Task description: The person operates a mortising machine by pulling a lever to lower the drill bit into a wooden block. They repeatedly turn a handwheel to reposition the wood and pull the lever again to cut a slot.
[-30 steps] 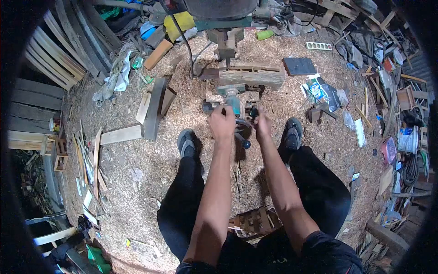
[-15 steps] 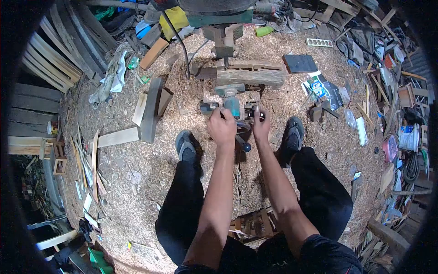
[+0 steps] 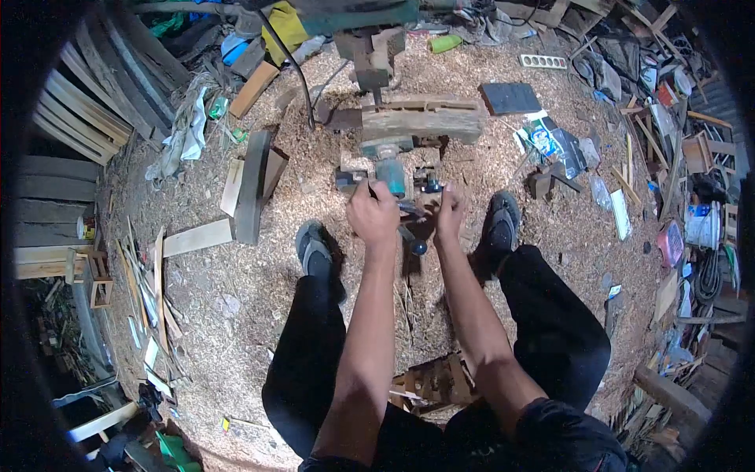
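Note:
My left hand (image 3: 373,214) is closed around a dark handle (image 3: 373,190) at the front of a vise-like clamp with a green cylindrical body (image 3: 391,175). Just right of the clamp, my right hand (image 3: 449,216) is slightly blurred, its thumb and fingers a little apart. A black knob (image 3: 432,186) sits beside its fingertips, with a small gap showing. Below and between my hands a lever ends in a round black ball (image 3: 418,247). Behind the clamp lies a rough wood block (image 3: 425,122), with the drilling machine's bit (image 3: 377,96) standing down at its upper left part.
Wood chips cover the floor (image 3: 228,346). A grey beam (image 3: 253,189) and a pale board (image 3: 198,238) lie left. At right are a dark flat slab (image 3: 510,98) and a plastic packet (image 3: 550,141). A black cable (image 3: 292,63) hangs beside the machine.
My right hand has come slightly away from the black knob, which it was touching before. My left hand stays on its handle. The whole view has shifted a little.

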Tool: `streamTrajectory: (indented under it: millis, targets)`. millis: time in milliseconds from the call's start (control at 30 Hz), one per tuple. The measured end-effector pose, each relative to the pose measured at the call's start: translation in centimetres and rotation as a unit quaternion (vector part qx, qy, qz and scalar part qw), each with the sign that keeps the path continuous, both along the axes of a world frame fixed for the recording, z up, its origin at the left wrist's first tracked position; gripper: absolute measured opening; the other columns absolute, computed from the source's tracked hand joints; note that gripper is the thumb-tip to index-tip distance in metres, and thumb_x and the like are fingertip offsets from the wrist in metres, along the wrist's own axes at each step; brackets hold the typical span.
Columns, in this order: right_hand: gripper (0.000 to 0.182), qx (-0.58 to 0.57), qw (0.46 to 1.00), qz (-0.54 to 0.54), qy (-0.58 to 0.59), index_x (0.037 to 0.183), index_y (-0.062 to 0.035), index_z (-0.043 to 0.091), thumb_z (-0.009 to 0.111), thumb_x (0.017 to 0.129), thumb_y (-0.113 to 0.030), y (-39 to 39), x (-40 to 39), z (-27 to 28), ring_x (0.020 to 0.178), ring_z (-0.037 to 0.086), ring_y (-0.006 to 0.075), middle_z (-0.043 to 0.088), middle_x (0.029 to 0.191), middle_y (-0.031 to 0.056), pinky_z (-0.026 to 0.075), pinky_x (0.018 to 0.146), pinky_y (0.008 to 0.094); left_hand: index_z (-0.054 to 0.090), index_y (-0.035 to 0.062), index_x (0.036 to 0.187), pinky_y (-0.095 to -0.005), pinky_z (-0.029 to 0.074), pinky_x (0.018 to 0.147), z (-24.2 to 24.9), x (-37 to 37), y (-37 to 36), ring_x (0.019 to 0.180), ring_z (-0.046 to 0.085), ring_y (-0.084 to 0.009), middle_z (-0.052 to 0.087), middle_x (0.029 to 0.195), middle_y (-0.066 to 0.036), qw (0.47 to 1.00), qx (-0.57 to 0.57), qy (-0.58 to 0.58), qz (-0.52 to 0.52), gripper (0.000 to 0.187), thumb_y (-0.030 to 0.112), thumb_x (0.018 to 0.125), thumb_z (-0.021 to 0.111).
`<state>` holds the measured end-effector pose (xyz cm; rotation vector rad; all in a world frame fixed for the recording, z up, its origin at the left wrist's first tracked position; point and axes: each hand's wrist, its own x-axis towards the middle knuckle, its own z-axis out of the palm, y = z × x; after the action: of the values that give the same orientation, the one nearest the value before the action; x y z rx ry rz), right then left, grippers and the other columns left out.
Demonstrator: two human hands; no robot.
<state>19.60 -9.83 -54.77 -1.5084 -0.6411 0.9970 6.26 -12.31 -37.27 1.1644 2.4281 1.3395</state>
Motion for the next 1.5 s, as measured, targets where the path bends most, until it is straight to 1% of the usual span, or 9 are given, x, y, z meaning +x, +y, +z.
streamTrajectory:
  millis: [100, 367, 733, 867, 900, 1000, 1133, 1200, 1500]
  targets:
    - [0.048, -0.238, 0.955, 0.086, 0.157, 0.107, 0.0006, 0.056, 0.063, 0.094, -0.045, 0.1, 2.2, -2.0, 0.082, 0.056, 0.015, 0.059, 0.096, 0.0071, 0.047, 0.068, 0.0298, 0.063, -0.0026, 0.076, -0.0574, 0.045, 0.066, -0.1, 0.4, -0.5, 0.07, 0.059, -0.0511, 0.061, 0.075, -0.03, 1.0, -0.003, -0.019, 0.0, 0.038, 0.028, 0.088, 0.045]
    - [0.049, -0.126, 0.947, 0.019, 0.296, 0.105, -0.0054, 0.055, 0.058, 0.094, -0.053, 0.8, 2.1, 0.4, 0.069, 0.057, 0.0175, 0.057, 0.08, 0.0064, 0.049, 0.06, 0.0326, 0.064, -0.0024, 0.076, -0.0571, 0.046, 0.065, 0.1, 0.1, -0.1, 0.069, 0.06, -0.0502, 0.061, 0.073, -0.031, 1.0, 0.006, 0.003, -0.005, 0.035, 0.026, 0.088, 0.046]
    - [0.047, -0.271, 0.952, 0.128, 0.063, 0.1, -0.0028, 0.06, 0.066, 0.091, -0.048, 1.1, 2.3, -6.2, 0.059, 0.054, 0.0159, 0.06, 0.09, 0.0088, 0.047, 0.059, 0.0313, 0.065, -0.0012, 0.078, -0.0557, 0.046, 0.065, 0.3, 0.3, -0.5, 0.069, 0.06, -0.0497, 0.062, 0.074, -0.029, 1.0, 0.003, 0.011, -0.005, 0.033, 0.025, 0.088, 0.047]
    - [0.049, -0.045, 0.986, 0.009, 0.158, 0.093, -0.0024, 0.06, 0.068, 0.089, -0.05, -0.1, -1.2, 8.3, 0.055, 0.052, 0.0169, 0.061, 0.099, 0.0105, 0.046, 0.056, 0.0315, 0.065, -0.0004, 0.077, -0.0558, 0.046, 0.065, 0.0, 0.2, -0.3, 0.07, 0.059, -0.0498, 0.063, 0.074, -0.028, 1.0, 0.005, -0.004, 0.004, 0.033, 0.025, 0.088, 0.046]
    - [0.051, -0.003, 0.998, 0.046, 0.047, 0.098, -0.0003, 0.059, 0.067, 0.09, -0.05, 0.9, -0.1, -1.8, 0.067, 0.056, 0.0168, 0.061, 0.1, 0.0115, 0.047, 0.062, 0.0304, 0.065, -0.0004, 0.077, -0.0557, 0.046, 0.065, 0.0, 0.4, -0.7, 0.07, 0.06, -0.0496, 0.063, 0.075, -0.028, 1.0, 0.009, 0.0, 0.002, 0.034, 0.025, 0.088, 0.046]
    - [0.053, -0.206, 0.965, 0.062, 0.147, 0.098, 0.0014, 0.061, 0.064, 0.091, -0.051, 0.7, 1.7, -2.6, 0.077, 0.054, 0.0151, 0.06, 0.09, 0.0087, 0.045, 0.068, 0.0285, 0.065, -0.0002, 0.077, -0.0554, 0.047, 0.066, 0.6, 0.5, -0.5, 0.07, 0.061, -0.049, 0.063, 0.075, -0.028, 1.0, 0.016, 0.006, 0.005, 0.034, 0.025, 0.088, 0.046]
    - [0.051, -0.051, 0.995, -0.027, 0.085, 0.083, 0.0011, 0.061, 0.063, 0.092, -0.05, 0.2, -0.7, -0.4, 0.062, 0.049, 0.0148, 0.056, 0.074, 0.0043, 0.042, 0.055, 0.0335, 0.066, 0.0004, 0.077, -0.0556, 0.047, 0.066, 0.2, 0.1, -0.3, 0.07, 0.061, -0.049, 0.063, 0.075, -0.028, 1.0, 0.006, 0.009, 0.009, 0.033, 0.025, 0.088, 0.045]
    - [0.05, -0.229, 0.955, 0.07, 0.173, 0.09, 0.0021, 0.06, 0.063, 0.093, -0.047, 0.4, 1.8, -6.8, 0.062, 0.05, 0.0153, 0.056, 0.078, 0.0055, 0.042, 0.053, 0.035, 0.066, 0.0004, 0.078, -0.0558, 0.047, 0.066, 0.3, 0.5, -0.5, 0.069, 0.061, -0.0492, 0.063, 0.075, -0.028, 1.0, 0.01, 0.005, 0.003, 0.033, 0.025, 0.087, 0.046]
    - [0.063, -0.079, 0.988, 0.058, 0.118, 0.124, 0.0011, 0.047, 0.063, 0.092, -0.05, 0.7, 1.9, -1.4, 0.08, 0.058, 0.018, 0.058, 0.105, 0.0128, 0.049, 0.068, 0.0319, 0.064, -0.0016, 0.078, -0.0572, 0.043, 0.066, 0.5, 0.4, -0.4, 0.071, 0.058, -0.0516, 0.06, 0.073, -0.03, 1.0, 0.024, -0.011, 0.007, 0.031, 0.023, 0.088, 0.047]
